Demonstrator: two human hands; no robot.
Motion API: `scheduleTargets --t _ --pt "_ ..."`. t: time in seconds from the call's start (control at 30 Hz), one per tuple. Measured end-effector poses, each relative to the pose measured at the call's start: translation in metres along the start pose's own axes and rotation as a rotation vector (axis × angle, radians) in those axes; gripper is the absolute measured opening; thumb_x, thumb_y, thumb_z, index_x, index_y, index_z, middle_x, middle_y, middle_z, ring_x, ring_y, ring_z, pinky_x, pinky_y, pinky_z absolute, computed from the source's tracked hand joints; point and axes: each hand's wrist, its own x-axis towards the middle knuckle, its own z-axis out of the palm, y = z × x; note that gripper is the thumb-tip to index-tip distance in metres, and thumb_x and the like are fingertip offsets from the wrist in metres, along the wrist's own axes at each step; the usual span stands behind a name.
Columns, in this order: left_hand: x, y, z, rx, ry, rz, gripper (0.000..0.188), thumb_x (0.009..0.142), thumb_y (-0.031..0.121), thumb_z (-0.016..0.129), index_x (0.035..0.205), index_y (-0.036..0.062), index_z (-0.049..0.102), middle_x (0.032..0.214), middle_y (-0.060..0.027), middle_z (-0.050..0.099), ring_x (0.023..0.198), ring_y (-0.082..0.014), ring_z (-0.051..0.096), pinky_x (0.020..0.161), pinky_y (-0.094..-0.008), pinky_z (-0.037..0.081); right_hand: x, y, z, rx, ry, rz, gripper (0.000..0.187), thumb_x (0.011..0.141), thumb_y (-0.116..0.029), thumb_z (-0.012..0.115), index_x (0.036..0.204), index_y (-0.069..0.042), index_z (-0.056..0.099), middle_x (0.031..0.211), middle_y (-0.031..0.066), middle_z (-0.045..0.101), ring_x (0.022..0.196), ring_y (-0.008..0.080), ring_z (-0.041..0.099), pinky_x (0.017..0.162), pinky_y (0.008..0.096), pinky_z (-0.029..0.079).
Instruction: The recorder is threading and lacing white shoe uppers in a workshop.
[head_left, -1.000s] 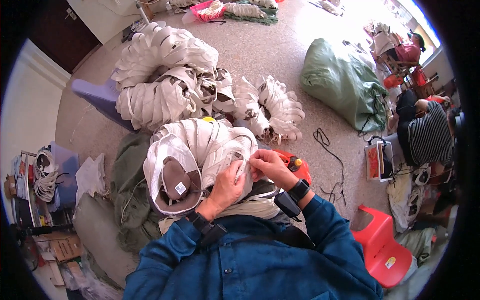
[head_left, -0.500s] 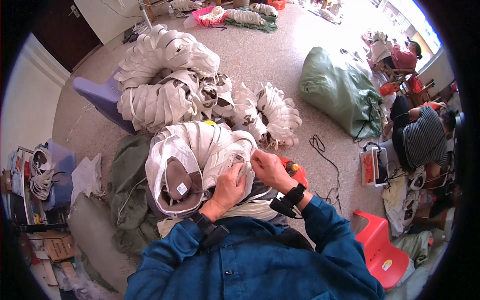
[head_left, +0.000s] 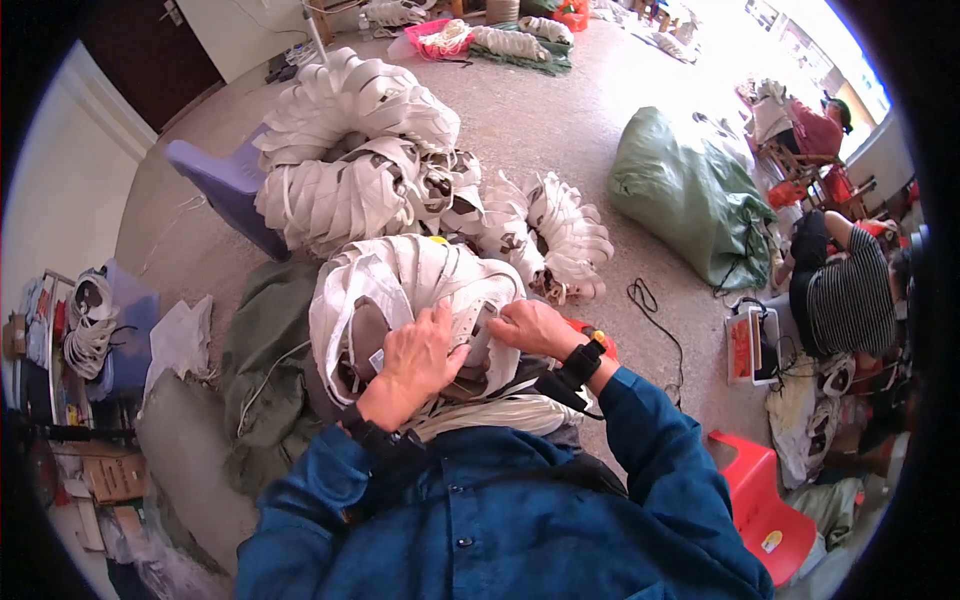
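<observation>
A bundle of nested white shoe uppers [head_left: 410, 262] lies in front of me, its near end showing a brown-grey lining. My left hand [head_left: 412, 358] rests on the uppers with its fingers laid out and the thumb apart. My right hand [head_left: 535, 328] is closed in a pinch beside the eyelet strip of one upper. What sits between its fingertips is too small to make out. White shoelaces [head_left: 490, 420] lie in a bunch across my lap, below both hands.
More bundled uppers [head_left: 350, 190] are heaped on a purple chair [head_left: 215, 175] and beside it. A green sack [head_left: 680, 190] stands at the right, a red stool [head_left: 765, 510] near right. Dark cord [head_left: 660, 315] trails on the floor. Two people sit at far right.
My left hand has gone from a closed grip at the eyelets to lying spread, a little to the left. My right hand has shifted slightly down, still pinched. The view has moved slightly.
</observation>
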Motion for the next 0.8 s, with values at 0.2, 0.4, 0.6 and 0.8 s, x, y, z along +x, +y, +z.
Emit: scheduleTargets --t 0.2,0.4,0.6,0.8 --pt "-0.02 -0.018 0.025 -0.073 -0.046 -0.11 0.026 0.094 0.02 0.052 0.1 -0.0051 0.049 0.066 -0.0243 0.066 0.063 -0.0399 0.069 0.058 -0.0502 0.056 0.007 -0.028 -0.013 -0.111 0.125 -0.165 0.032 0.085 -0.026 0.051 0.069 0.0 0.061 0.068 0.026 0.063 0.069 0.0452 0.065 0.067 0.0533 0.051" --pt "-0.014 -0.025 0.037 -0.027 -0.102 0.001 0.018 0.092 0.015 0.052 0.092 -0.0022 0.052 0.067 -0.0257 0.065 0.067 -0.0402 0.069 0.062 -0.0499 0.056 -0.011 -0.018 0.005 0.007 0.182 -0.105 0.029 0.086 -0.024 0.052 0.072 0.001 0.058 0.068 0.0271 0.061 0.069 0.0459 0.063 0.067 0.0545 0.049" --pt "-0.002 0.002 0.009 0.085 0.037 0.042 0.026 0.086 0.025 0.068 0.094 0.0023 0.059 0.088 -0.0136 0.065 0.079 -0.0336 0.069 0.068 -0.0426 0.056 -0.021 -0.014 0.006 -0.016 0.19 -0.144 0.029 0.088 -0.024 0.052 0.074 0.001 0.057 0.068 0.0276 0.06 0.069 0.0471 0.062 0.066 0.0561 0.048" --pt "0.023 0.014 0.041 0.215 0.142 0.317 0.012 0.084 0.019 0.062 0.088 0.008 0.062 0.086 -0.0074 0.063 0.086 -0.0235 0.067 0.073 -0.0369 0.054 -0.028 -0.02 0.002 -0.013 0.193 -0.163 0.026 0.09 -0.024 0.051 0.08 0.001 0.055 0.072 0.0263 0.062 0.073 0.0458 0.063 0.066 0.055 0.048"
